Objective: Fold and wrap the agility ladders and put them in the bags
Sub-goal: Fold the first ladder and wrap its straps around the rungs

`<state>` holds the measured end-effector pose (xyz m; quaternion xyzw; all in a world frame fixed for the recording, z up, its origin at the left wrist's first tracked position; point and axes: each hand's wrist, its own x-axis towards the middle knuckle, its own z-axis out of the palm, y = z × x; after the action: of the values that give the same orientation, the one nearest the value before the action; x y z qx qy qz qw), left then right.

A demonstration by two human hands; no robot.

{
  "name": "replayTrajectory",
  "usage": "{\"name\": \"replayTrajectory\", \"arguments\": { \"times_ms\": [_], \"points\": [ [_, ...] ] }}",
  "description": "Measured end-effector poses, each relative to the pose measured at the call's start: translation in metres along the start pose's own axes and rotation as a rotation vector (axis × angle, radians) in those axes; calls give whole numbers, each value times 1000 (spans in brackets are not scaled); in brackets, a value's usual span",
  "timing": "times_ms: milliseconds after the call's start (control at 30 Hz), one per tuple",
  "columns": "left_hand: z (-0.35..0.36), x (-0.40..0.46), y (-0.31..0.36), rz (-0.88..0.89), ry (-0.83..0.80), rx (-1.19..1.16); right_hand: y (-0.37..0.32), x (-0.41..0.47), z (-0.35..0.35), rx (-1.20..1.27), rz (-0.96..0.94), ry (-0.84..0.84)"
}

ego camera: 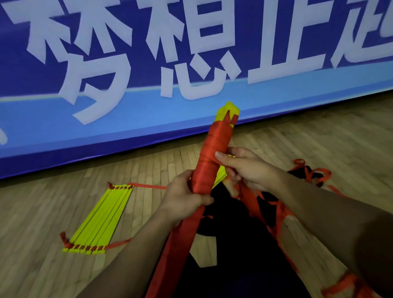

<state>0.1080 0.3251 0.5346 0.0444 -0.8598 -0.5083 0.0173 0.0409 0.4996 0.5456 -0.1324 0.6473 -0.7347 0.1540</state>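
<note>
Nearby, second folded ladder (99,220) on floor (333,135), banner (140,120) behind

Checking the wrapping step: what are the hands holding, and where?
Left hand grips the wrapped ladder bundle low; right hand holds its middle.

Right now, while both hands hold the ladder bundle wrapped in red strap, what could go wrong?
1. The right hand only pinches the strap against the bundle; if it slips, the wraps may loosen.
2. Loose red straps lie tangled over the dark bags below and could snag the bundle.
3. The second ladder on the floor has straps trailing toward the person, so a pull might drag it out of its fold.
</note>
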Motion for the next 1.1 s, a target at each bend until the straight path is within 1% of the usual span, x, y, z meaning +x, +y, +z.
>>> {"name": "replayTrajectory", "arguments": {
  "times_ms": [133, 167, 200, 267, 333, 367, 400, 433, 467, 500, 533, 600, 633, 667, 700, 733, 767, 800, 867, 900, 933, 967, 1000, 1067, 1100],
  "points": [
    [3, -2, 9, -39, -118, -207, -2, 0, -1, 19, 60, -33],
    [3, -4, 13, -51, -152, -223, -2, 0, -3, -2, 63, -23],
    [3, -5, 14, -48, -182, -177, -2, -1, -4, -32, 57, -3],
    [4, -5, 11, 10, -216, 96, -1, -1, -2, -149, 25, 75],
    [8, -5, 5, 33, -233, 477, -2, 0, 2, -280, -16, 189],
    [9, -6, 5, 28, -221, 563, -2, 1, 4, -315, -38, 220],
    [8, -6, 4, 24, -204, 567, -1, 2, 4, -328, -55, 216],
    [6, -5, 4, 24, -185, 527, -1, 4, 3, -331, -60, 192],
    [2, -4, 5, 14, -161, 440, 0, 4, 0, -325, -55, 160],
    [-2, -3, 6, -15, -136, 296, 1, 4, -3, -305, -40, 129],
    [-5, -2, 7, -64, -125, 101, 2, 4, -5, -268, -26, 99],
    [-7, -4, 6, -161, -181, -285, 4, 2, -7, -143, -4, 29],
    [-6, -6, 6, -196, -226, -396, 4, 0, -6, -75, 15, 1],
    [-4, -8, 7, -219, -274, -456, 4, -1, -5, -31, 34, -7],
    [-3, -11, 8, -211, -313, -464, 3, -3, -3, -13, 46, 1],
    [-1, -14, 8, -178, -331, -403, 3, -4, 0, -32, 38, 21],
    [0, -15, 8, -120, -317, -260, 3, -5, 4, -70, 28, 49],
    [2, -15, 6, -56, -273, -66, 5, -4, 7, -112, 22, 87],
    [6, -14, 0, 20, -146, 322, 5, -2, 11, -165, 18, 156],
    [6, -15, -1, 15, -102, 389, 4, -2, 13, -172, 11, 158],
    [5, -15, 1, 0, -77, 374, 3, -1, 12, -170, -5, 131],
    [2, -13, 2, -24, -69, 274, 1, -1, 11, -168, -20, 90],
    [-1, -10, 2, -48, -75, 121, 1, -1, 8, -165, -31, 38],
    [-4, -10, 4, -101, -141, -228, 1, -1, 2, -135, -16, -60],
    [-4, -12, 4, -128, -179, -332, 1, -2, 1, -116, 7, -98]
  ]
}}
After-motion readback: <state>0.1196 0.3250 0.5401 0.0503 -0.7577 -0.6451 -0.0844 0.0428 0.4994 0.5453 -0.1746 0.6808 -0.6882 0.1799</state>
